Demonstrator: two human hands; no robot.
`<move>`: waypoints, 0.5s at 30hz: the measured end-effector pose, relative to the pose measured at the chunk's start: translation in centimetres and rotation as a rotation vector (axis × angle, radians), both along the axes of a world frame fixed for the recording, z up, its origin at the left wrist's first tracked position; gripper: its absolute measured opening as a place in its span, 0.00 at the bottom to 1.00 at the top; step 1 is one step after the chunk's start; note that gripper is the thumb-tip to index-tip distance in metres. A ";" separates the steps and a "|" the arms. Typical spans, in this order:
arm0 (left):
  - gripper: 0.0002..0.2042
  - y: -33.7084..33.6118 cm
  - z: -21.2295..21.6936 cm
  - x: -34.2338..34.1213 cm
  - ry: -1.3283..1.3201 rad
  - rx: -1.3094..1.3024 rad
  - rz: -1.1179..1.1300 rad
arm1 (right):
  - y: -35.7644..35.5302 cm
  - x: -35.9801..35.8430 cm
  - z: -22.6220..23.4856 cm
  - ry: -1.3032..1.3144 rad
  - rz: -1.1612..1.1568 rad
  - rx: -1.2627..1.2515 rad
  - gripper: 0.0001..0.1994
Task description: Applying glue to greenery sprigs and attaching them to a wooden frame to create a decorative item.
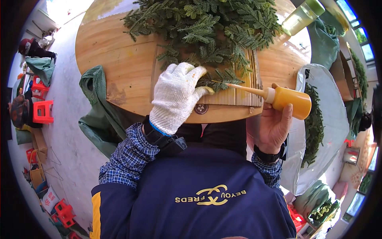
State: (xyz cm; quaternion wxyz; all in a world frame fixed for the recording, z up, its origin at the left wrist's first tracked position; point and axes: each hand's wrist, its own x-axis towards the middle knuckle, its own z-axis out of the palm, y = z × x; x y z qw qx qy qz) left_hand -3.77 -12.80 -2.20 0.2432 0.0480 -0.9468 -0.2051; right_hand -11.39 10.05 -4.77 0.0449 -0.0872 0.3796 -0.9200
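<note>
My left hand [173, 95], in a white knitted glove, is closed with thumb and fingers around a small green fir sprig [226, 76] low over the cardboard. In my bare right hand [274, 129] is a squeeze bottle [294, 102] of yellow-orange liquid, lying on its side. Its long thin nozzle [246, 88] points left, the tip at the sprig near my left fingertips. Beneath both is a flat cardboard sheet [238, 98] on the round wooden table [119, 59]. A big heap of fir sprigs [207, 28] covers the far part of the cardboard.
A clear bottle with a green lid [303, 18] stands at the table's far right. Green cloth [97, 103] hangs at the left edge. To my right, a whitish sack [334, 119] holds more greenery. Red stools [43, 111] and people are off to the left.
</note>
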 end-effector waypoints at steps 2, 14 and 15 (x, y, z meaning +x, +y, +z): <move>0.20 0.0 -0.1 0.1 -0.005 0.002 0.013 | 0.0 0.1 0.0 0.003 0.005 0.011 0.25; 0.20 -0.2 -0.6 0.0 -0.021 -0.019 0.001 | -0.7 0.0 0.1 0.014 0.008 0.030 0.23; 0.20 -0.2 -0.6 0.0 -0.021 -0.018 0.001 | -0.7 0.1 0.1 0.021 0.011 0.034 0.23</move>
